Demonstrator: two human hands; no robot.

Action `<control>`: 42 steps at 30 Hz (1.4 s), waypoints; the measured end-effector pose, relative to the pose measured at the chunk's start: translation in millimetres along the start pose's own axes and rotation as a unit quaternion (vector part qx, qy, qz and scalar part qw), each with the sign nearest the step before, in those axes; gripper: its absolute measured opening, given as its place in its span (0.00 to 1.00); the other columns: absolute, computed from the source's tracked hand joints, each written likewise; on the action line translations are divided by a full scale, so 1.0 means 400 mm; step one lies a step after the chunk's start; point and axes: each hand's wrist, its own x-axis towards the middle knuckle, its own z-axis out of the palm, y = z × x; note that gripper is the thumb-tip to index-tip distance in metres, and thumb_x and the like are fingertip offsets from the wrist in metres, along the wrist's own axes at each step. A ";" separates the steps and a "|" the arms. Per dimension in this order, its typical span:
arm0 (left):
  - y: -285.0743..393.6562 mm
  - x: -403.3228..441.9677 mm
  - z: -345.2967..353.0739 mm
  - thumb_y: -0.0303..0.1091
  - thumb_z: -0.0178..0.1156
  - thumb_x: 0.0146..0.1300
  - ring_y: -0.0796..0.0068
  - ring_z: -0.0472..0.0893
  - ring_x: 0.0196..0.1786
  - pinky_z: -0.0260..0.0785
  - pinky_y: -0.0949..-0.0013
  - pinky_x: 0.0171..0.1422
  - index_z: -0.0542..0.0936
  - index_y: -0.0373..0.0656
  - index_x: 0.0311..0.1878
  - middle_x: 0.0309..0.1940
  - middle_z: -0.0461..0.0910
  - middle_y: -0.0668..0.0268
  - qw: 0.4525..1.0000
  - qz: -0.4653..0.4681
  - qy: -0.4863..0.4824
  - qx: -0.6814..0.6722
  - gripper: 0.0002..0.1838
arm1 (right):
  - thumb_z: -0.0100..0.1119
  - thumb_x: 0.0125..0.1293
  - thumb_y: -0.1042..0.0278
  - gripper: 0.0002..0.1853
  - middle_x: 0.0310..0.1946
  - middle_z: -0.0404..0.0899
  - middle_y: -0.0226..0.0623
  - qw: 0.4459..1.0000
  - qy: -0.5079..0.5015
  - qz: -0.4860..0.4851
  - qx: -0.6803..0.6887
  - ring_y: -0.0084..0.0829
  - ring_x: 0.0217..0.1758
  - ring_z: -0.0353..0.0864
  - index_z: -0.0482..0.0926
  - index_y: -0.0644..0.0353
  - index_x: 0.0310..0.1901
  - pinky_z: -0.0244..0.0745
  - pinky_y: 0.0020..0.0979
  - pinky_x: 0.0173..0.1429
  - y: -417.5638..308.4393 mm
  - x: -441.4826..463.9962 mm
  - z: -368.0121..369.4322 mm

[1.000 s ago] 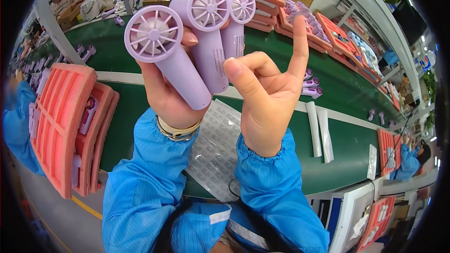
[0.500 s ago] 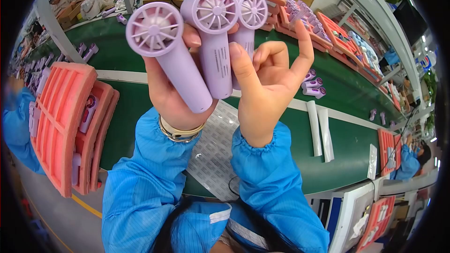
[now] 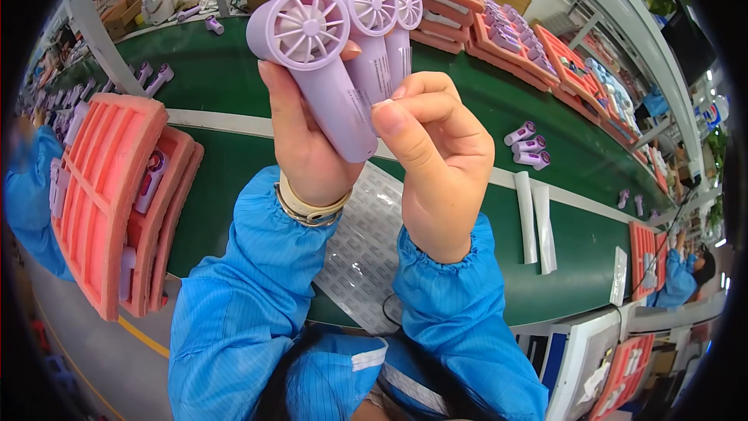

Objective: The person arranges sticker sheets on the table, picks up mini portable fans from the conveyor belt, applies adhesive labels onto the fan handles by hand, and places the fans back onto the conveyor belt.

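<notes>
We note the left hand (image 3: 312, 152) closed around three purple fans (image 3: 331, 97). The right hand (image 3: 450, 160) pinches beside them — its contents, we cannot tell.

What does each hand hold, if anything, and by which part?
The left hand holds three purple, round-headed plastic fans, gripping the front handle below its head; elsewhere its grip is unclear. Whether the right hand holds anything cannot be told.

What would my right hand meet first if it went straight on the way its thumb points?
Your right hand would probably meet the front purple handheld fan, held in your left hand. Depth and contact are unclear; the middle fan may come first.
</notes>
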 end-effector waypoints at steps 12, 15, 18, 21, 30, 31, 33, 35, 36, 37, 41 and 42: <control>-0.008 -0.003 0.019 0.65 0.30 0.73 0.64 0.75 0.50 0.71 0.60 0.51 0.70 0.47 0.48 0.53 0.75 0.54 0.996 0.018 0.064 0.056 0.31 | 0.73 0.54 0.72 0.06 0.35 0.75 0.35 1.000 0.008 0.008 0.002 0.26 0.43 0.72 0.85 0.62 0.31 0.67 0.28 0.51 0.009 -0.005 0.011; -0.005 -0.006 0.016 0.66 0.30 0.72 0.66 0.76 0.49 0.71 0.63 0.50 0.71 0.46 0.49 0.53 0.75 0.55 0.998 -0.003 0.050 0.026 0.32 | 0.74 0.53 0.72 0.07 0.35 0.75 0.34 0.999 0.024 -0.004 -0.022 0.25 0.43 0.72 0.85 0.61 0.32 0.67 0.28 0.49 0.009 -0.003 0.011; -0.005 -0.005 0.011 0.64 0.29 0.73 0.71 0.77 0.51 0.71 0.66 0.55 0.75 0.43 0.50 0.49 0.76 0.65 1.000 -0.019 0.009 -0.009 0.35 | 0.75 0.50 0.72 0.07 0.33 0.74 0.32 0.988 0.045 -0.085 -0.120 0.26 0.40 0.70 0.84 0.60 0.30 0.67 0.28 0.45 0.018 0.000 0.013; -0.004 -0.004 0.029 0.64 0.29 0.73 0.69 0.77 0.50 0.72 0.67 0.54 0.75 0.43 0.50 0.49 0.76 0.63 0.998 -0.047 -0.007 -0.034 0.35 | 0.76 0.48 0.71 0.10 0.31 0.72 0.31 0.967 0.068 -0.142 -0.202 0.28 0.36 0.68 0.80 0.59 0.26 0.64 0.28 0.40 0.029 0.010 0.005; -0.099 0.036 -0.060 0.61 0.34 0.73 0.53 0.77 0.57 0.71 0.50 0.61 0.75 0.43 0.51 0.52 0.77 0.49 0.969 -0.186 -0.021 -0.163 0.31 | 0.68 0.51 0.83 0.13 0.29 0.71 0.31 0.965 0.094 -0.221 -0.102 0.21 0.30 0.67 0.74 0.60 0.36 0.64 0.24 0.35 -0.015 0.021 -0.028; -0.123 0.042 -0.091 0.60 0.36 0.73 0.54 0.78 0.55 0.72 0.52 0.60 0.75 0.42 0.51 0.50 0.78 0.51 0.966 -0.211 0.013 -0.149 0.30 | 0.66 0.52 0.80 0.12 0.27 0.71 0.29 0.949 0.059 -0.291 -0.107 0.22 0.29 0.67 0.74 0.58 0.36 0.63 0.25 0.34 -0.043 0.009 -0.044; -0.189 0.079 -0.187 0.55 0.45 0.72 0.56 0.78 0.50 0.71 0.56 0.57 0.75 0.42 0.50 0.47 0.77 0.55 0.982 -0.173 -0.045 -0.056 0.24 | 0.63 0.53 0.74 0.09 0.24 0.71 0.26 0.899 -0.021 -0.425 -0.103 0.23 0.26 0.67 0.74 0.53 0.35 0.60 0.27 0.33 -0.100 -0.017 -0.075; -0.240 0.068 -0.287 0.48 0.56 0.66 0.57 0.76 0.47 0.69 0.58 0.55 0.75 0.42 0.49 0.45 0.75 0.57 0.970 -0.147 -0.065 0.181 0.19 | 0.62 0.52 0.67 0.09 0.20 0.69 0.16 0.872 0.009 -0.486 -0.059 0.17 0.22 0.62 0.73 0.45 0.33 0.59 0.28 0.36 -0.157 -0.075 -0.088; -0.255 0.040 -0.333 0.45 0.62 0.61 0.57 0.75 0.47 0.67 0.58 0.55 0.75 0.41 0.49 0.44 0.73 0.57 0.927 -0.176 0.008 0.330 0.19 | 0.61 0.51 0.64 0.08 0.18 0.68 0.11 0.856 0.033 -0.515 -0.040 0.14 0.21 0.60 0.72 0.41 0.32 0.58 0.29 0.38 -0.177 -0.093 -0.091; -0.280 0.023 -0.404 0.45 0.64 0.57 0.56 0.73 0.52 0.66 0.58 0.57 0.75 0.43 0.52 0.48 0.73 0.57 0.847 -0.109 -0.036 0.519 0.23 | 0.59 0.54 0.63 0.07 0.19 0.67 0.11 0.859 0.007 -0.512 -0.015 0.14 0.21 0.60 0.71 0.41 0.33 0.58 0.29 0.40 -0.193 -0.097 -0.091; -0.280 -0.011 -0.463 0.47 0.69 0.48 0.53 0.68 0.60 0.63 0.51 0.58 0.79 0.51 0.46 0.50 0.73 0.62 0.592 0.016 -0.202 0.780 0.21 | 0.51 0.66 0.58 0.06 0.22 0.62 0.12 0.852 -0.117 -0.507 0.053 0.13 0.23 0.62 0.64 0.41 0.34 0.58 0.30 0.47 -0.235 -0.092 -0.101; -0.291 -0.019 -0.476 0.46 0.69 0.48 0.53 0.67 0.62 0.62 0.49 0.58 0.80 0.54 0.45 0.51 0.73 0.64 0.592 0.007 -0.234 0.771 0.20 | 0.50 0.66 0.60 0.06 0.21 0.61 0.12 0.844 -0.072 -0.529 0.055 0.13 0.22 0.61 0.64 0.41 0.33 0.59 0.29 0.45 -0.225 -0.106 -0.115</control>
